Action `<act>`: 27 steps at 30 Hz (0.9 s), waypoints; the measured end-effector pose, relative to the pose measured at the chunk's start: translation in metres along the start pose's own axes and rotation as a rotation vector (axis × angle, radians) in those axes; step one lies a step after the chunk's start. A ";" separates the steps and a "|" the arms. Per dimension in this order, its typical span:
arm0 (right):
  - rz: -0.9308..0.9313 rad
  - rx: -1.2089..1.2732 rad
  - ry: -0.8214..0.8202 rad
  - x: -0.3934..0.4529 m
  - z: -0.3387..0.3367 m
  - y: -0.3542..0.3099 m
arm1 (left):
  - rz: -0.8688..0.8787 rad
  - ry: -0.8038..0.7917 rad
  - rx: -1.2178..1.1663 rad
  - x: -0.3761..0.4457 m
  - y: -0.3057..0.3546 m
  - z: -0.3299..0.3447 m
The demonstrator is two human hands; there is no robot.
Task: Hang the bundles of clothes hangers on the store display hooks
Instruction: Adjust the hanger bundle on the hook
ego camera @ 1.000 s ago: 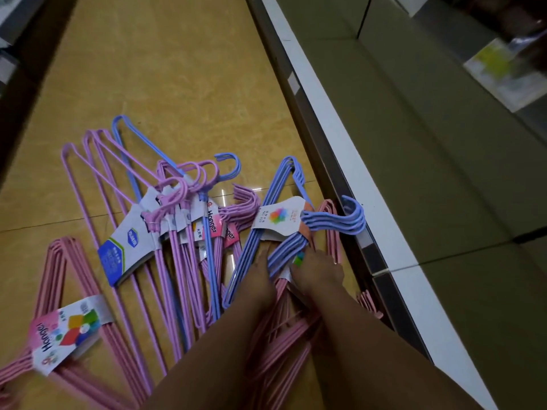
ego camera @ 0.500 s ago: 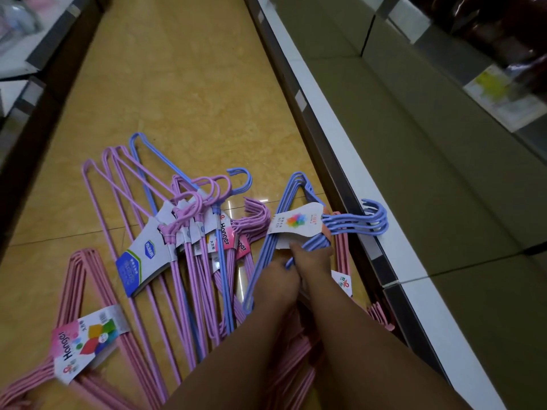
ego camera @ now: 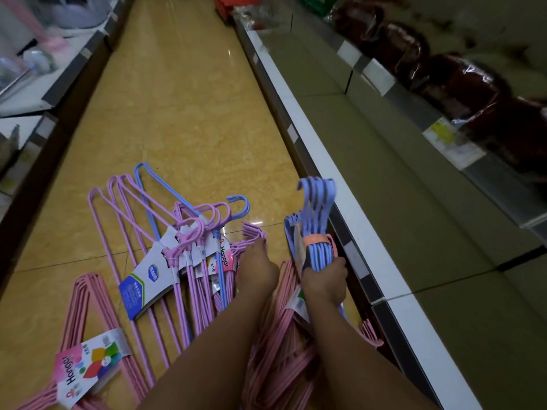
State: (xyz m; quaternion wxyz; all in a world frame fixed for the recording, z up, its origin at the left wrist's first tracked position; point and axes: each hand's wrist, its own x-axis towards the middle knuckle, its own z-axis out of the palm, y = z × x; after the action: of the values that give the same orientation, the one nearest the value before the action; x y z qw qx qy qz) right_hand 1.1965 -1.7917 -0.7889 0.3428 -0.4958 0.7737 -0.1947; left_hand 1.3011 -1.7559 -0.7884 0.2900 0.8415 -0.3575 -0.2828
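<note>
right hand clamped on blue hanger bundle; left hand apart, reaching pink bundle | advice: keep hooks upright

This is a shop aisle. A polished yellow tiled floor runs between 2 rows of display shelving. The shelf on the right carries edge strips with price tags beneath wrapped dark goods. Labelled retail bundles of hangers lie on the floor, banded with printed card sleeves, and more stock sits on the left shelves.
</note>
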 end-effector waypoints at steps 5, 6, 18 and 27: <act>-0.391 -0.310 0.093 -0.006 -0.029 -0.001 | 0.035 -0.011 0.004 0.009 0.013 -0.020; -0.457 -0.345 0.114 -0.005 -0.036 -0.002 | 0.036 -0.008 -0.004 0.011 0.013 -0.021; -0.745 -0.429 0.105 0.000 -0.106 -0.030 | 0.269 0.253 0.562 0.013 0.026 -0.063; -0.944 -0.588 -0.054 -0.026 -0.113 -0.067 | 0.273 0.247 0.256 -0.007 0.038 -0.098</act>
State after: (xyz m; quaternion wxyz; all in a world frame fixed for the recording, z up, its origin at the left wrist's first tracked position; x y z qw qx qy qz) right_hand 1.1645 -1.8015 -0.6593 0.0854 -0.8682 0.4803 -0.0904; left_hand 1.3476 -1.7439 -0.6944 0.2580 0.8435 -0.4627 -0.0882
